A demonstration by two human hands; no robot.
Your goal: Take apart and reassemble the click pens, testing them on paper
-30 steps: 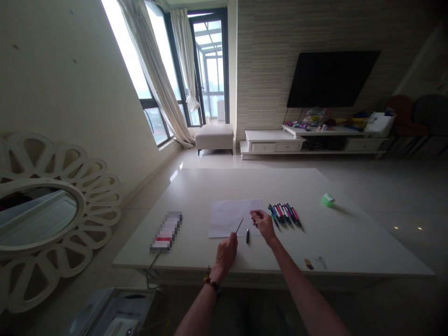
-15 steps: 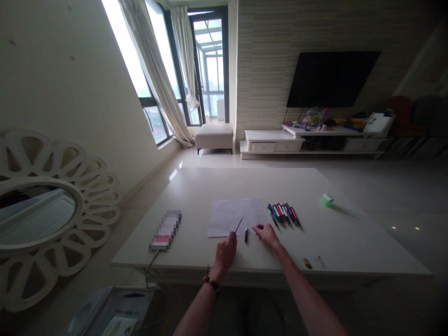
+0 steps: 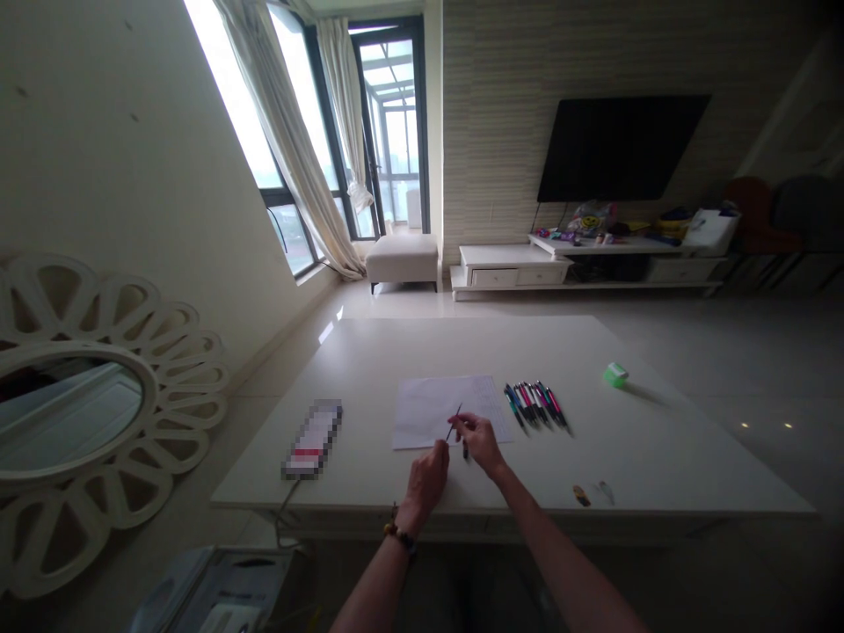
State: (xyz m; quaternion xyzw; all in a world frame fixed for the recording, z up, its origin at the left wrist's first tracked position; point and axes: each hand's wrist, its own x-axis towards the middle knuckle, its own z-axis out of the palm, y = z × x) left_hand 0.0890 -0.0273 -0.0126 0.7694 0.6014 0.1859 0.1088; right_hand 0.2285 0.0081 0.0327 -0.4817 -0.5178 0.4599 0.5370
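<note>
right hand (image 3: 481, 444) has moved in to the rod (image 3: 450, 432), pinched by left hand (image 3: 428, 479) over the paper (image 3: 422, 413), apparently making this two-handed work; right fingers narrow, grip unclear.

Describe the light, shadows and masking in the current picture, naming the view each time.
Head view: the window glares near-white, the TV side is dim; head view: the green box throws a soft shadow rightward on the table; head view: the dark rod contrasts with the paper; head view: pixelation masks an object at left.
</note>
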